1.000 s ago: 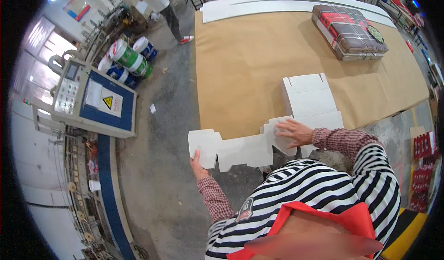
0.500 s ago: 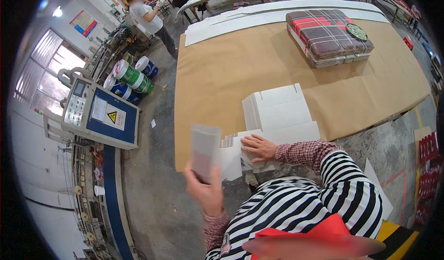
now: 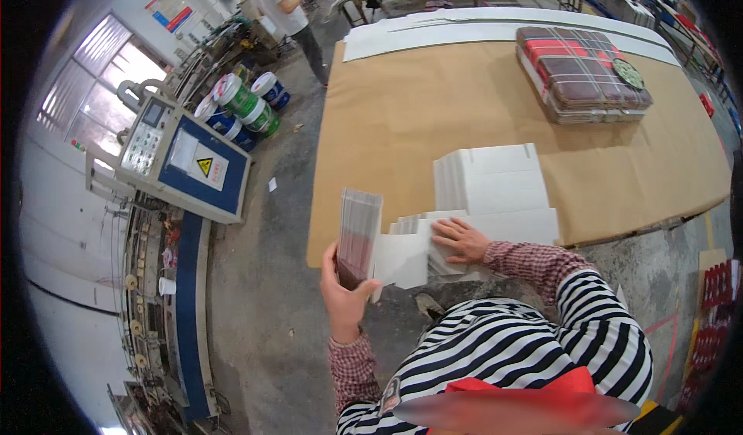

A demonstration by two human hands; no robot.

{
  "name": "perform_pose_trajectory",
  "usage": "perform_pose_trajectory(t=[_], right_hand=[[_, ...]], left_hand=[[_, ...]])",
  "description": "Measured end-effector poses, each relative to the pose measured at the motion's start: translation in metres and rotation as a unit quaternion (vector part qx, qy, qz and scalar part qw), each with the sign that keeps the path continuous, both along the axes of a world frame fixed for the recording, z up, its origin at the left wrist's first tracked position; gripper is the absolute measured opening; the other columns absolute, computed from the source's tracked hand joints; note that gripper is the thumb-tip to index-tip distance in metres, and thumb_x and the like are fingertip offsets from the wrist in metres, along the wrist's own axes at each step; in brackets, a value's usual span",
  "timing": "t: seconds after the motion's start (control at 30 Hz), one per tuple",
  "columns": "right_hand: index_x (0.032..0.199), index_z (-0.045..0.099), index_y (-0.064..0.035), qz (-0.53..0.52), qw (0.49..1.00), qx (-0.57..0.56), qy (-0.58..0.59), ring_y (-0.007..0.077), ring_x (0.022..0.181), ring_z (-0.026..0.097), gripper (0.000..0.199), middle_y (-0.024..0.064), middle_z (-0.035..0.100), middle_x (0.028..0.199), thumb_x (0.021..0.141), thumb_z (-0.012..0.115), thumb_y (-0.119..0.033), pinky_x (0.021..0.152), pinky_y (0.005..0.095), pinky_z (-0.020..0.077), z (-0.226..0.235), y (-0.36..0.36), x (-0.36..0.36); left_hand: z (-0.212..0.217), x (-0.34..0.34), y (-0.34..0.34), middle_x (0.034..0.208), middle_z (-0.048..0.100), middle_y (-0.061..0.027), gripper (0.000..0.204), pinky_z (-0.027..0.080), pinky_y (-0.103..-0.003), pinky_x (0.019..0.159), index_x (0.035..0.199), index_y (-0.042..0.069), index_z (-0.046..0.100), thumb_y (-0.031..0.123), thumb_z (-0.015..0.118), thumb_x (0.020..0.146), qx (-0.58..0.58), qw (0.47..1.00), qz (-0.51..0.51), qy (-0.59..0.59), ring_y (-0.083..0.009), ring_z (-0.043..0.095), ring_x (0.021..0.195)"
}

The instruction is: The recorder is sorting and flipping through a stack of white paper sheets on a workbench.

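Note:
My left hand (image 3: 346,292) grips the lower end of an upright stack of cardboard strips (image 3: 361,230), its thumb on the near side. The stack is pale grey above and brownish-red below, with several layered edges showing. It stands against the left end of white cardboard blanks (image 3: 507,179); I cannot tell whether it is joined to them. The blanks lie in a stepped, overlapping pile at the table's near edge. On that pile my right hand (image 3: 462,241) rests palm down, fingers spread, holding nothing.
Brown paper covers the table (image 3: 418,94). A strapped bundle of dark red printed cardboard (image 3: 580,67) sits at the far right, with a round patterned item (image 3: 628,73) on it. To the left stand a blue control cabinet (image 3: 197,164) and several buckets (image 3: 251,110). A person (image 3: 282,13) stands beyond.
The whole view has shifted, so the table sits further right. The strips in my left hand now show more separate layered edges. My right hand keeps its place on the blanks.

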State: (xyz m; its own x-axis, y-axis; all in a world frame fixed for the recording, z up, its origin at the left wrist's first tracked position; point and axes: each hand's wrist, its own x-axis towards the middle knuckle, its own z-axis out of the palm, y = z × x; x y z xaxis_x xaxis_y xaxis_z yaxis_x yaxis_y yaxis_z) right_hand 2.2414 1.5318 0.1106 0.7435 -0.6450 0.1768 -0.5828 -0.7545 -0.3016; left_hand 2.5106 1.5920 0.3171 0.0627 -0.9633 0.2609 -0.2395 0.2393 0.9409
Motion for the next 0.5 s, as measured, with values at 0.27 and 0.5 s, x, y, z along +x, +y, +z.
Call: perform_pose_trajectory(t=[0.27,0.5], right_hand=[[0.131,0.029,-0.0118,0.000,0.997,0.000,0.073,0.0306,0.128,0.017,0.065,0.0158,0.019,0.138,0.077,0.050,-0.043,0.104,0.0437,0.0121,0.012,0.004,-0.005],[0.131,0.030,-0.0124,-0.017,0.993,0.029,0.112,0.0306,0.128,0.017,0.065,0.0154,0.019,0.138,0.078,0.048,-0.046,0.104,0.0443,0.0105,0.017,0.010,-0.005]], left_hand=[[-0.137,0.152,-0.035,0.121,0.044,-0.0088,0.092,0.034,-0.036,0.094,0.125,0.001,0.034,0.061,0.063,0.062,0.066,0.916,-0.007,0.396,-0.0218,0.039,0.114],[-0.243,0.177,-0.060,0.121,0.044,-0.0070,0.075,0.035,-0.040,0.093,0.124,0.004,0.037,0.049,0.063,0.070,0.167,0.818,0.157,0.528,-0.0239,0.041,0.112]])
